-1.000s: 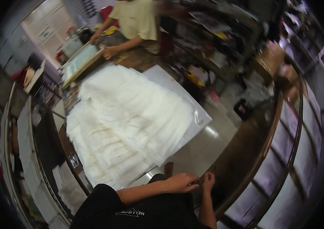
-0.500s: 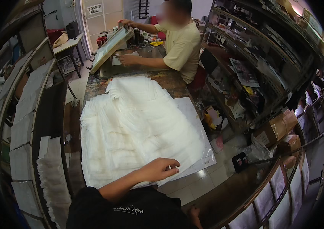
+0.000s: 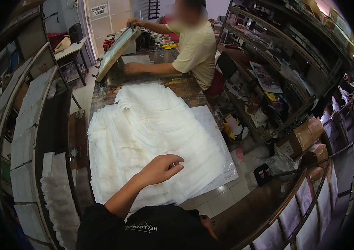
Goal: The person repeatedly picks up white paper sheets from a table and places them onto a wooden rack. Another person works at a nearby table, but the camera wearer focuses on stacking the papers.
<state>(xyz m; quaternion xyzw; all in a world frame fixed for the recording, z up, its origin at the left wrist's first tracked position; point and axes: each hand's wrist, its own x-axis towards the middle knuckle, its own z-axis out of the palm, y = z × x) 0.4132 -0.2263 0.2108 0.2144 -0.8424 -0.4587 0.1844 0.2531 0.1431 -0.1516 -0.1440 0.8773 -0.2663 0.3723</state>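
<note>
A wide, overlapping pile of thin white sheets [image 3: 143, 121] covers the near part of the table, its layers fanned in rows. Over the lower middle of this pile is my left hand [image 3: 163, 168], its fingers bent and the thumb apart, with nothing seen between them. Whether it touches the top sheets I cannot tell. My right hand [image 3: 206, 222] shows only in part at the lower edge, beside my black shirt; its fingers are hidden. A flat white board or large sheet [image 3: 222, 160] sticks out from beneath the pile on the right.
Across the table a person [image 3: 195, 46] holds up a tilted framed screen [image 3: 120, 50], the other hand by a pale sheet [image 3: 141, 59]. Racks with white sheets [image 3: 22, 146] stand left; another rack [image 3: 285, 225] curves at lower right. Cluttered shelves [image 3: 277, 54] and cardboard boxes [image 3: 300, 137] stand right.
My left hand has moved up and left over the pile from its lower right edge. My right hand has risen slightly. The other person's lower hand has shifted left and down beside the sheet.
</note>
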